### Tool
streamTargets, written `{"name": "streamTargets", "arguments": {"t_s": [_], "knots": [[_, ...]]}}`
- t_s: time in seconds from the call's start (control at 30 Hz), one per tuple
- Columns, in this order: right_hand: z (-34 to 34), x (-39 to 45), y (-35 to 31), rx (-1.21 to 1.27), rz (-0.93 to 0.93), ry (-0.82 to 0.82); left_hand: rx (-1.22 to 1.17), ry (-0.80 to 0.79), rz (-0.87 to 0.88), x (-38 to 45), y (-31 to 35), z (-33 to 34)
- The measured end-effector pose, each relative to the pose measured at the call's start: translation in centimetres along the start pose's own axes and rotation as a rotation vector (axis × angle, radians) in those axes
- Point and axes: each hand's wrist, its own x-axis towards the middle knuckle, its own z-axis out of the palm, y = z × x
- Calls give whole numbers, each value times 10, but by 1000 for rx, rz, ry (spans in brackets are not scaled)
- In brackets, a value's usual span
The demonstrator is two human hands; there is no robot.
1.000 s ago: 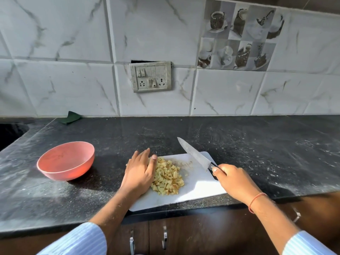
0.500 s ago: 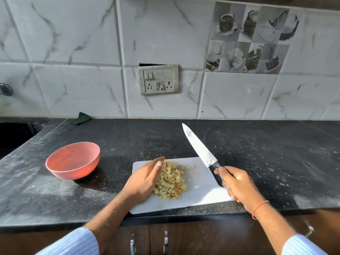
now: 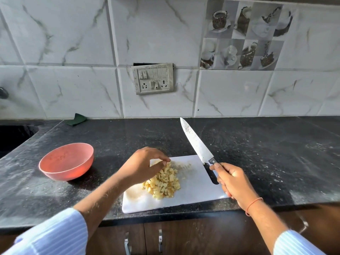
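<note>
The knife [image 3: 198, 144] is held by its black handle in the right hand [image 3: 233, 183], grip wrapped tight, blade angled up over the worktop [image 3: 266, 153]. The diced pieces [image 3: 163, 183] are heaped on the white cutting board [image 3: 193, 199]. The left hand [image 3: 143, 166] is curled onto the heap's far edge; whether anything is caught in its grip cannot be told. A pink bowl [image 3: 66, 161] is seen off to the left.

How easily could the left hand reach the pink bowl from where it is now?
Probably easily. The left hand has its fingers curled on the diced pieces, and the pink bowl stands to its left with only bare counter between them. The knife is held on the other side.
</note>
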Motion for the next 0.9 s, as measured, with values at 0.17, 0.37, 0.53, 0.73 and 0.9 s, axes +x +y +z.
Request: {"name": "streamTargets", "arguments": {"t_s": [0.17, 0.37, 0.53, 0.73, 0.9], "knots": [[0, 1, 0, 10, 0, 11, 225, -385, 207, 25, 16, -12], [-1, 0, 0, 23, 7, 12, 416, -470, 298, 38, 29, -2], [-1, 1, 1, 19, 5, 15, 396, -403, 246, 43, 30, 4], [-2, 1, 2, 57, 10, 7, 214, -285, 58, 46, 36, 16], [-2, 0, 2, 66, 4, 2, 182, -227, -43, 51, 46, 42]]}}
